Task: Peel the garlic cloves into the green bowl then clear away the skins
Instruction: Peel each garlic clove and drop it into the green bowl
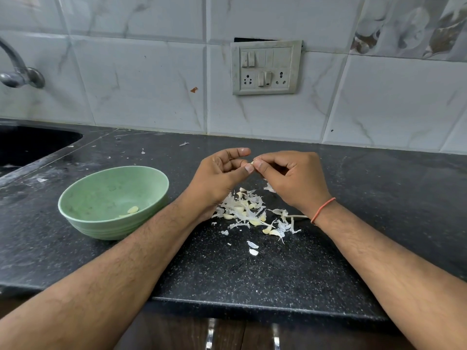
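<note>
Garlic clove (254,162): one, held above the counter between the two hands, almost wholly hidden by the fingertips; only a pale sliver shows, and whether skin is on it cannot be told.

Right hand (290,176): fingers curled, thumb and forefinger pinching the clove from the right. An orange thread band (322,210) circles its wrist.

Left hand (222,178): fingers curled, thumb tip meeting the clove from the left; how firmly it pinches is hard to make out.

Pile of skins and cloves (249,213): on the black counter (252,269) directly below the hands, partly covered by the left wrist. White papery skins and yellowish cloves are tangled together; the cloves cannot be counted with certainty. A thin dry stalk (298,216) juts from the pile toward the right wrist. Two loose skin flakes (252,248) lie just in front of the pile; smaller scraps are scattered toward the wall.

Green bowl (83,198): one, upright on the counter left of the left forearm, near the pile. Peeled clove (132,209) inside: one plain, with a second piece beside it half hidden by the rim.

Sink (32,145): far left, cut off by the frame edge. Tap (20,74): one, spout cut off.

Switch panel (266,68): one, on the tiled wall.

Cabinet handles (209,334): two, below the counter edge, cut off at the bottom.
</note>
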